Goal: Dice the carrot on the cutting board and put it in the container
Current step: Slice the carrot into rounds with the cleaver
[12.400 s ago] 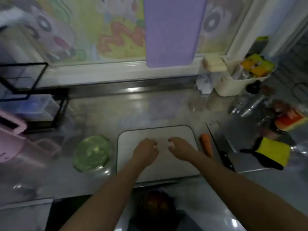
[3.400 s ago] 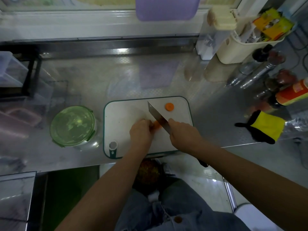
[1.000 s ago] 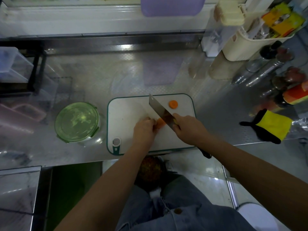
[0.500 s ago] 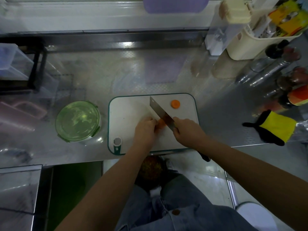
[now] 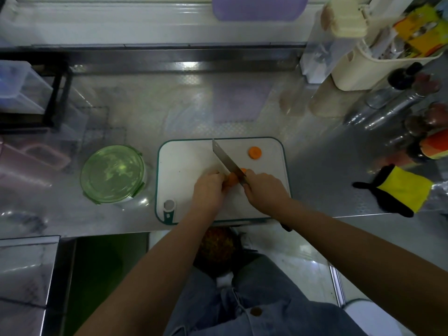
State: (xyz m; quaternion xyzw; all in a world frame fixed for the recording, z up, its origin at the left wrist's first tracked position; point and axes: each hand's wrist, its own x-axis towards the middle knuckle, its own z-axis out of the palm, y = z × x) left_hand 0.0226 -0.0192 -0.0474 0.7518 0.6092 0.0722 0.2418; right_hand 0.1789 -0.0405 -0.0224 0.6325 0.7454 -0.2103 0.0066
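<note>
On the white board, the left hand curls its fingers over the carrot, hiding most of it, while the right hand grips the knife, blade across the carrot and handle covered. A cut slice lies apart at 1 o'clock. The lidded green container sits on the bench at 9 o'clock; far bottle labels at 3 o'clock are unreadable.

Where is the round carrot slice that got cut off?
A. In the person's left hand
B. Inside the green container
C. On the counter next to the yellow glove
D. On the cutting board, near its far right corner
D: the carrot slice lies alone on the cutting board, beyond the knife, while the green container has its lid on.
</note>
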